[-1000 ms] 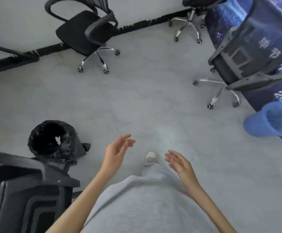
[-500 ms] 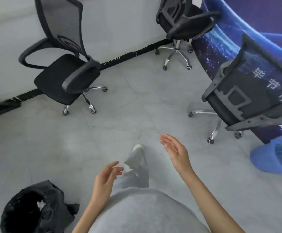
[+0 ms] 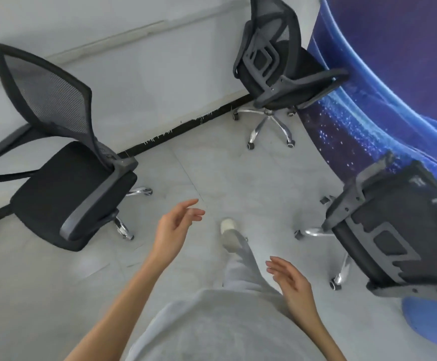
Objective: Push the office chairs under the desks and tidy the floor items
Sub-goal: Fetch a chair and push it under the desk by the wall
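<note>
Three black mesh office chairs stand on the grey floor. One chair [image 3: 66, 194] is at the left by the white wall, a second chair [image 3: 277, 79] stands in the far corner, and a third chair [image 3: 394, 230] is close on the right with its back towards me. My left hand [image 3: 173, 230] is raised in front of me, fingers relaxed and empty, a short way right of the left chair's armrest. My right hand [image 3: 290, 280] hangs lower, also empty, left of the right chair. No desk is in view.
A blue printed banner [image 3: 394, 87] covers the right wall. A blue bin [image 3: 430, 321] lies behind the right chair at the lower right. A black skirting strip [image 3: 186, 126] runs along the white wall. My foot [image 3: 229, 227] steps on the open floor between the chairs.
I have walked forward: the chairs are nearer and larger, and the black bin bag has left the view at the lower left. My left hand swung forward, my right hand dropped back.
</note>
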